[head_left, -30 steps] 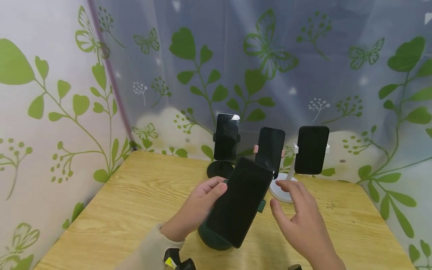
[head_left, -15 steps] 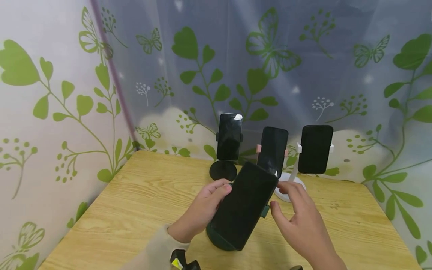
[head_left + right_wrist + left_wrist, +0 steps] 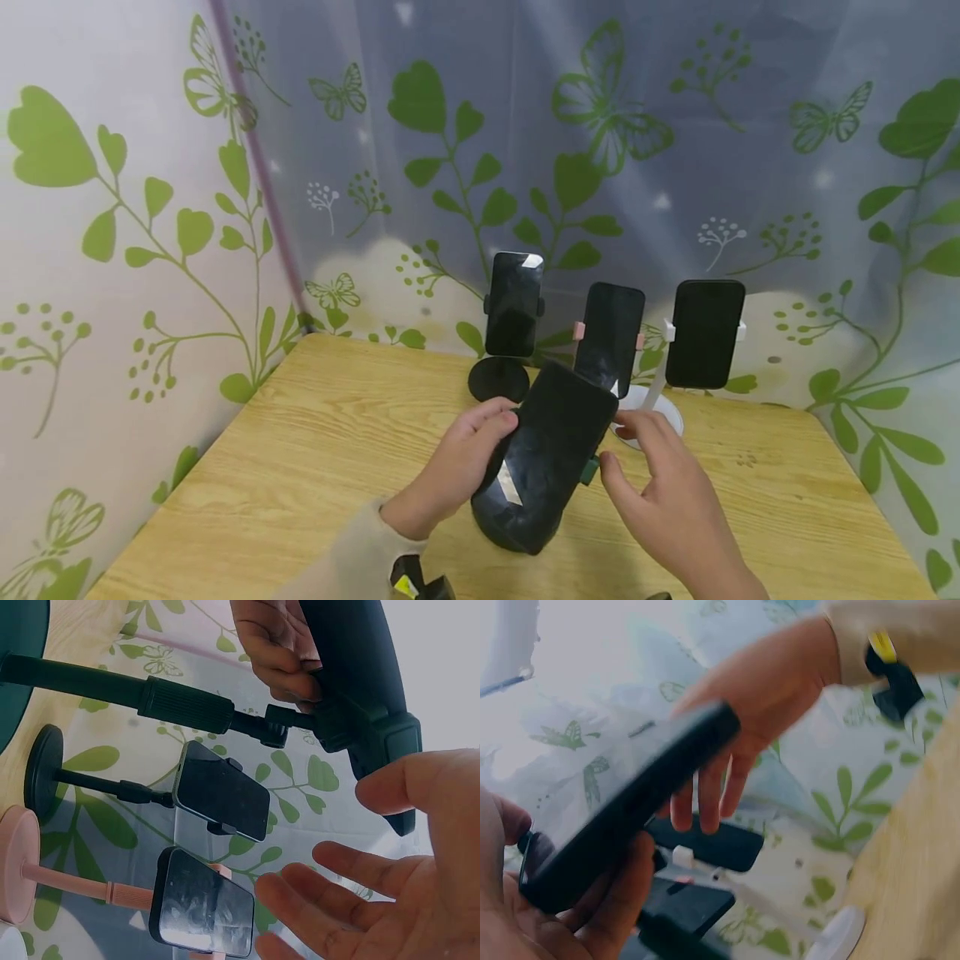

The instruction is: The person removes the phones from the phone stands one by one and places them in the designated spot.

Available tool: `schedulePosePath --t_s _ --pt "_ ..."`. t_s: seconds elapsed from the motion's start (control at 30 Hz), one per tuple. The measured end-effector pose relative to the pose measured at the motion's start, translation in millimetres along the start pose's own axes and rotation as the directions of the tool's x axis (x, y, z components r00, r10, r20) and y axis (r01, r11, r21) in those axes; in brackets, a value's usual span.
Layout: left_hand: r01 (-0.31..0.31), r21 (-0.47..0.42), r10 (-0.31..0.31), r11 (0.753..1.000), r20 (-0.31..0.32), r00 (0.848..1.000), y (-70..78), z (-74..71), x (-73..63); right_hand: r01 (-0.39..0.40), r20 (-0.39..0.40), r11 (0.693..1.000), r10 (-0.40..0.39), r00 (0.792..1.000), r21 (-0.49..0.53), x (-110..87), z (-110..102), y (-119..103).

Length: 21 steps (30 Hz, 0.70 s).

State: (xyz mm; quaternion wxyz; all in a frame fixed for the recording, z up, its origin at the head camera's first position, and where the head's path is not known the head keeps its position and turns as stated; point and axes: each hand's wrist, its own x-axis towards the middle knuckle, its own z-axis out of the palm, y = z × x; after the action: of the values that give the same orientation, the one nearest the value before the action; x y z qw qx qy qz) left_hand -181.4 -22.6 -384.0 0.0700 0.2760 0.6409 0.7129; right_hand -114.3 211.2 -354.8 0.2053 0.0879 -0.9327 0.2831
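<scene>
A black phone (image 3: pixel 562 433) sits tilted in the clamp of a dark green phone stand (image 3: pixel 187 705). My left hand (image 3: pixel 461 462) grips the phone at its left edge, thumb on the front side and fingers curled behind. The stand's round green base (image 3: pixel 19 660) shows at the edge of the right wrist view. On the phone's right side sticks out a green clamp arm (image 3: pixel 589 470). My right hand (image 3: pixel 671 492) is spread beside it, holding nothing, its thumb tip close to that arm and its index finger near the phone's upper right corner.
Behind stand three more phones in holders: one on a black stand (image 3: pixel 498 380), one in a pink stand (image 3: pixel 75 881), one on a white stand (image 3: pixel 657 383). The wooden table (image 3: pixel 337 417) meets a leaf-patterned curtain (image 3: pixel 465 125) at its back edge.
The phone's face has tilted, and a bright reflection now crosses its lower part. My right hand's fingertips have come slightly nearer the phone's right edge. The head view has shifted a little.
</scene>
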Motion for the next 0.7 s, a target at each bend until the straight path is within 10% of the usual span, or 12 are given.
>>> schedulePosePath --t_s 0.33,0.7 --pt "-0.059 0.379 0.054 0.924 0.023 0.998 2.4 -16.7 1.7 0.008 -0.025 1.0 -0.008 1.0 -0.008 -1.1 1 -5" --pt "-0.078 0.293 0.09 0.953 -0.025 0.996 8.5 -27.3 2.4 0.02 -0.06 0.999 -0.018 0.998 0.033 -5.6 2 -11"
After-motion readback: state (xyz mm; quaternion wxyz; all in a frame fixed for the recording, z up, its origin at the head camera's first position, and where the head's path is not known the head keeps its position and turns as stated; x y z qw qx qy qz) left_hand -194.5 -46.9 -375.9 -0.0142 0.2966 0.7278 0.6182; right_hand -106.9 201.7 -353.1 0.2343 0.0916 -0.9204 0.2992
